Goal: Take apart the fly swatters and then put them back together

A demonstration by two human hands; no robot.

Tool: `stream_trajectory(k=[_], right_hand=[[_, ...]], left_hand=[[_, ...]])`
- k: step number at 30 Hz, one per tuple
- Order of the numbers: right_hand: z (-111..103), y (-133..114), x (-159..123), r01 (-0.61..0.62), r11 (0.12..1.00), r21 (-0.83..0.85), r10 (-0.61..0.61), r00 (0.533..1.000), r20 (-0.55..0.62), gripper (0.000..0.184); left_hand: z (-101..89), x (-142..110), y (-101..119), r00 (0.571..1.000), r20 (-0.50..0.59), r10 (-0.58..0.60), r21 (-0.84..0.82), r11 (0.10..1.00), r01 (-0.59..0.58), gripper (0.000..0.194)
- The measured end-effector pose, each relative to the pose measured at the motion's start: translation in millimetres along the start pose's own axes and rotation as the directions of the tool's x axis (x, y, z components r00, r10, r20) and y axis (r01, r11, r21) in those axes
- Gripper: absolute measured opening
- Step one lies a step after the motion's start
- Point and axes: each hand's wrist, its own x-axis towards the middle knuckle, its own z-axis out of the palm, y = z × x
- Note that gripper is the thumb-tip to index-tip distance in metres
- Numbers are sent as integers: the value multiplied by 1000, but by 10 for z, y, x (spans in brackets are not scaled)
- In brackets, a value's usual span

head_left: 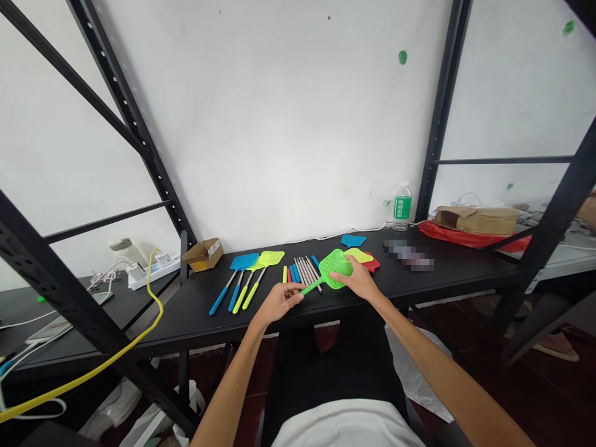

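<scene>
A: What is held nearest, and what might fail there?

B: The left hand (282,300) is narrowed on the handle end of a green swatter (336,268); the right hand (357,279) grips its head, thumb across the face. The swatter is held over the near part of the black surface (186,316). Twisting one end against the other could bend the slim neck, and a slack left-hand pinch could let the handle slip.

A: Of what is it made?

B: Apparently flexible plastic: a flat, leaf-shaped head pierced by many tiny holes, tapering into a narrow handle.

A: What lies just beyond?

B: Thin grey rods (306,271) lie beside short blue tubes (294,274). Being seemingly round and smooth, they could roll apart if brushed. To the left, blue swatters (244,262) and yellow swatters (271,257) overlap at their heads; lifting one might drag its neighbour. Their handles are thick, their shafts metallic-looking.

A: And farther back?

B: A yellow head (361,255) and a red head (373,263) overlap near the right hand, whose sweep could displace them. Behind lies a flat blue head (354,241). A clear, narrow bottle (402,207) stands upright by the pale wall (279,124); a knock might topple it.
</scene>
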Motion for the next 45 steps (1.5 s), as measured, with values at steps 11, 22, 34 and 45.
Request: stream_trajectory(k=[11, 22, 34, 45], right_hand=[[19, -4, -8, 2, 1000, 9, -2, 1000, 13, 81], [-13, -14, 34, -110, 862, 494, 75, 993, 90, 65], [-25, 17, 37, -148, 776, 613, 142, 988, 59, 50], [-8, 24, 45, -158, 774, 613, 146, 987, 70, 53]], left_hand=[[10, -5, 4, 1000, -8, 2, 27, 1000, -2, 46], [7, 35, -44, 999, -50, -17, -107, 994, 12, 45], [-57, 74, -180, 973, -202, -112, -572, 820, -24, 33], [-123, 33, -133, 941, -313, -128, -755, 635, -165, 12]])
